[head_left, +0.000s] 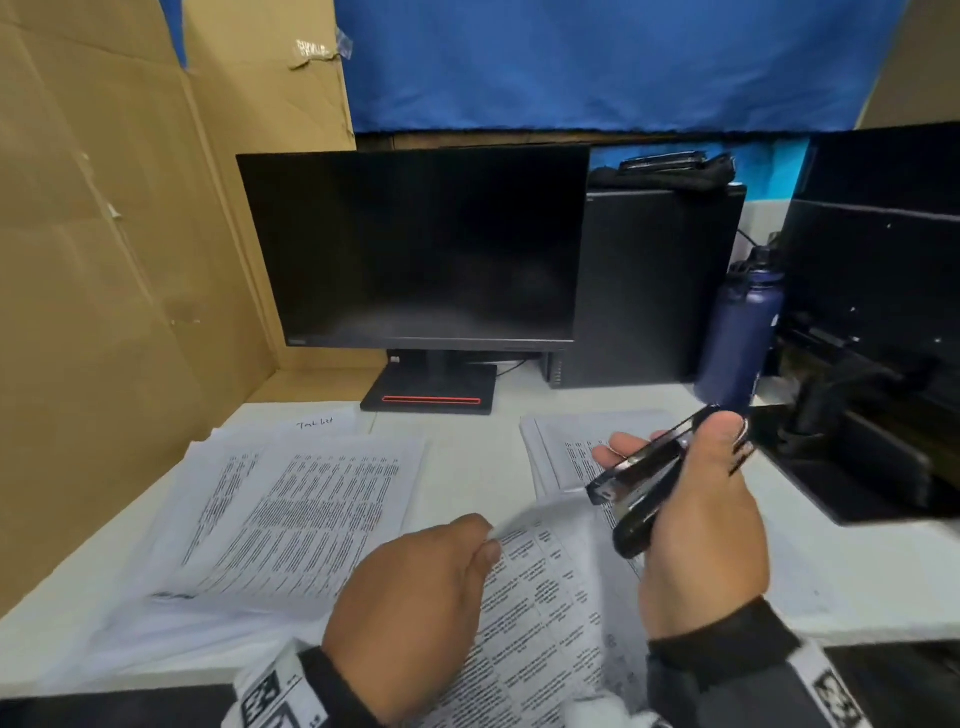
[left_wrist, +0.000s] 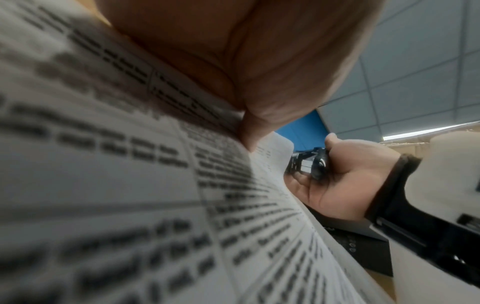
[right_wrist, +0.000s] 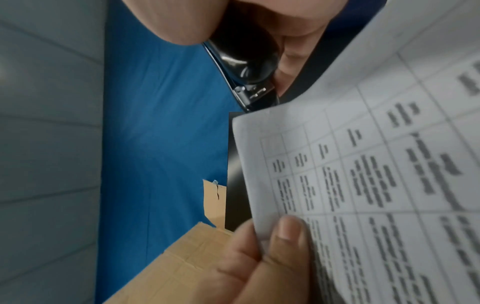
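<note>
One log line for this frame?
left hand: pinches sheets | right hand: grips stapler | stapler: nose near sheets' corner

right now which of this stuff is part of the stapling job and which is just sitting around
In the job:
- stapler, gripped in the right hand
- printed sheets, pinched by the left hand

Lying about:
- monitor, screen dark
- computer tower
- blue water bottle
- paper stack on the left, untouched

A dark monitor (head_left: 415, 249) stands beside a computer tower (head_left: 649, 286) and blue bottle (head_left: 737, 332).
</note>
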